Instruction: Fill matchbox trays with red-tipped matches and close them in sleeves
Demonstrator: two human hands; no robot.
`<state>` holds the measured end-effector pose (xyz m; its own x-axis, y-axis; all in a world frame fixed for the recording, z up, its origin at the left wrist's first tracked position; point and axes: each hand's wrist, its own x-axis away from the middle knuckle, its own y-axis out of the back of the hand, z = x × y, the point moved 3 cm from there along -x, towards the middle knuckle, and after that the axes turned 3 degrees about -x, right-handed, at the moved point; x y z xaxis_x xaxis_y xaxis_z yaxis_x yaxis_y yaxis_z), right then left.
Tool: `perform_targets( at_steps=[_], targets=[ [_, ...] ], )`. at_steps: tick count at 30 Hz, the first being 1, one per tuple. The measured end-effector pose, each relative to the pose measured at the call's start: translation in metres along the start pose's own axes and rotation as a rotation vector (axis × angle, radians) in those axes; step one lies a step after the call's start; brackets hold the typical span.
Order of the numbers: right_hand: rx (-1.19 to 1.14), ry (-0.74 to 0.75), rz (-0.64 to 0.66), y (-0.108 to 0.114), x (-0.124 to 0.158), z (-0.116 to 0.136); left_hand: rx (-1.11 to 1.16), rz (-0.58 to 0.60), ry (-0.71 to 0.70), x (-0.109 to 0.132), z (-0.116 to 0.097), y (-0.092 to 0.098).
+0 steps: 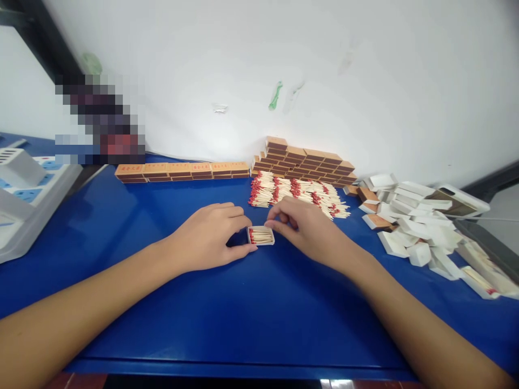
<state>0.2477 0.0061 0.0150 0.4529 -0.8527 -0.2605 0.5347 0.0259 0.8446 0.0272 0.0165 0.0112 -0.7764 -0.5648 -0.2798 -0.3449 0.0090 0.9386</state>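
Note:
A small white matchbox tray (266, 242) lies on the blue table, filled with red-tipped matches (261, 235). My left hand (213, 235) grips the tray's left end between thumb and index finger. At the tray's upper right corner is my right hand (302, 227), its thumb and index finger pinched together and the other fingers curled. Whether anything is in that pinch is too small to make out. Just beyond my right hand, loose matches (300, 189) lie in a broad pile of rough rows, their red heads mostly toward the left.
Brown matchboxes form a stepped stack (308, 159) and a long low row (182, 171) along the wall. Empty white trays (421, 216) are heaped at right, near a phone (462, 200). A white power strip (44, 205) sits on the blue table (243, 319) at far left.

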Motion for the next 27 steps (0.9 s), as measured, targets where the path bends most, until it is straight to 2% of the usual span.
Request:
perform_targets(
  at_steps=[3,5,12,27],
  targets=[
    [0.086,0.014,-0.143,0.004,-0.012,-0.018,-0.002,0.006,-0.001,0.000,0.000,-0.001],
    [0.159,0.036,-0.176,0.002,-0.019,-0.027,0.001,0.002,-0.003,0.000,-0.001,0.000],
    [0.243,0.055,-0.149,-0.011,-0.024,-0.034,-0.009,0.019,0.003,0.001,-0.001,0.001],
    [0.158,0.105,-0.035,-0.008,-0.018,-0.029,-0.021,0.031,0.006,0.001,-0.002,0.001]
  ],
)
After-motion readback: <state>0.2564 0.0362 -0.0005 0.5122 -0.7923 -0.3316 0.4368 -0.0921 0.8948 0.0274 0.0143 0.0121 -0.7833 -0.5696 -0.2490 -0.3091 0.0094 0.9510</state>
